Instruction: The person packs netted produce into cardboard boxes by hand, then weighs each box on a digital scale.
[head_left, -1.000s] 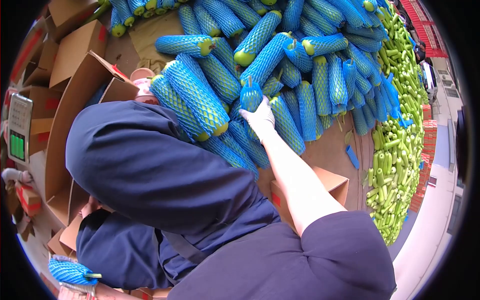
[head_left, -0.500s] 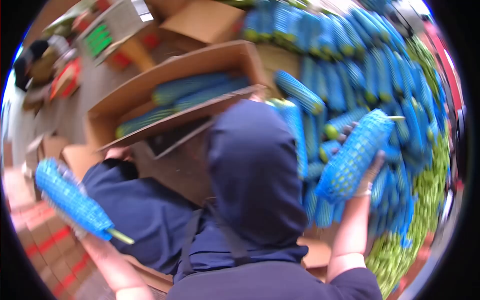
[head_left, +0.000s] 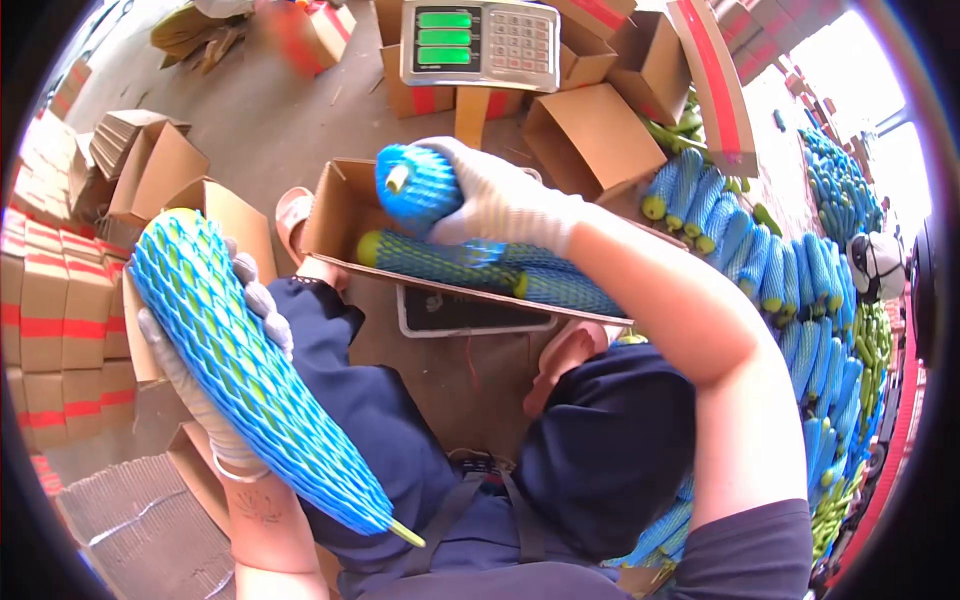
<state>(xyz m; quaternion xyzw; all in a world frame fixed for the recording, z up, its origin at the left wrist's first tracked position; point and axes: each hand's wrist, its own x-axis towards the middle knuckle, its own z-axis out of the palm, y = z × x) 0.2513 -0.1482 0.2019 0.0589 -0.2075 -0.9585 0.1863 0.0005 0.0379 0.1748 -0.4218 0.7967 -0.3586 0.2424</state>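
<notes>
Over the open carton (head_left: 340, 215), head view: right hand (head_left: 495, 205), gloved, is wrapped around a netted gourd (head_left: 415, 185) just above the box mouth. Left hand (head_left: 215, 370), also gloved, grips a second netted gourd (head_left: 250, 370) at near left, stem end pointing down, well clear of the box. Carton sits on a scale platform (head_left: 470, 312); readout unit (head_left: 480, 42) stands far centre. Progress: about two packed gourds (head_left: 440, 262) lie in the bottom layer, so the box looks barely started. Big heap of wrapped gourds (head_left: 790, 290) at right is left to pack; empty cartons (head_left: 160, 165) wait at far left.
</notes>
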